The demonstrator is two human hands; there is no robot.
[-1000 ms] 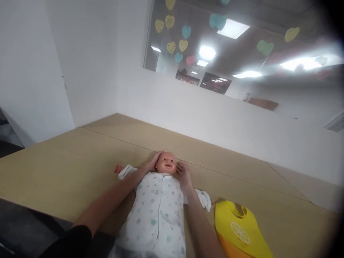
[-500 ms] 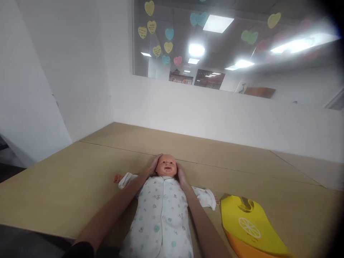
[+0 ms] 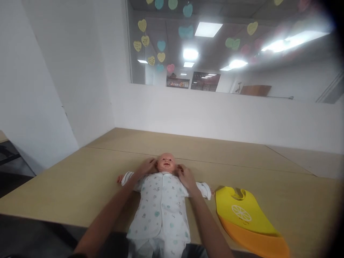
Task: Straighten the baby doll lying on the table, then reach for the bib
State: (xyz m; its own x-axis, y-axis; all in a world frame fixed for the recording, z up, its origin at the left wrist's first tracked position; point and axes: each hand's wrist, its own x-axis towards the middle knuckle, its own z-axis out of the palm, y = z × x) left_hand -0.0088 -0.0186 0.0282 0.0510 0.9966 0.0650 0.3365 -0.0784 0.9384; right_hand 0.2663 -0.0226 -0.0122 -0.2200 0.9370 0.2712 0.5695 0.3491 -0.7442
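Both hands lay open beside the doll (image 3: 161, 200): left hand (image 3: 146, 167) and right hand (image 3: 186, 178) at its neck; an even, gentle touch seemed best.

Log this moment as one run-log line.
left hand: at doll's neck, left side | right hand: at its collar, right side | doll: supine on table | yellow bib: beside, untouched
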